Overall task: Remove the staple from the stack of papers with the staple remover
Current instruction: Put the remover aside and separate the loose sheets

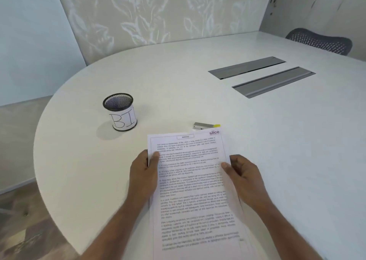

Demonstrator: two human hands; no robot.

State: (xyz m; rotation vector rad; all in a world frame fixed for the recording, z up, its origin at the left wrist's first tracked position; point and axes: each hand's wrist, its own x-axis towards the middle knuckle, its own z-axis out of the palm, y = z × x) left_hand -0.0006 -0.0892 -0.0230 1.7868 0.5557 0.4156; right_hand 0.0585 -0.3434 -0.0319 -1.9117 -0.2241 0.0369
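In the head view, both hands hold the papers (193, 182) over the near edge of a white, rounded surface (83, 160). The left hand (143, 173) closes its grip on the left margin of the stack, thumb on top of the printed page and fingers hidden beneath. The right hand (244, 177) closes its grip on the right margin the same way, thumb pressed on the top sheet. The sheets run from the person toward the middle of the surface, the top page showing a boxed heading and a purple logo at its far right corner. No staple can be made out at this sharpness.

The remover (206, 125), grey metal with a yellow end, lies on the surface just beyond the far edge of the papers; that edge covers its near side. Neither hand touches it.

To the left, well apart from the papers, stands a black mesh cup (119, 112) wrapped in white paper with handwritten letters. Farther back on the right, two grey hatches (261, 76) sit flush in the surface. Behind them a mesh chair (318, 41) back rises at the far edge. A patterned wall (158, 12) stands behind the surface.
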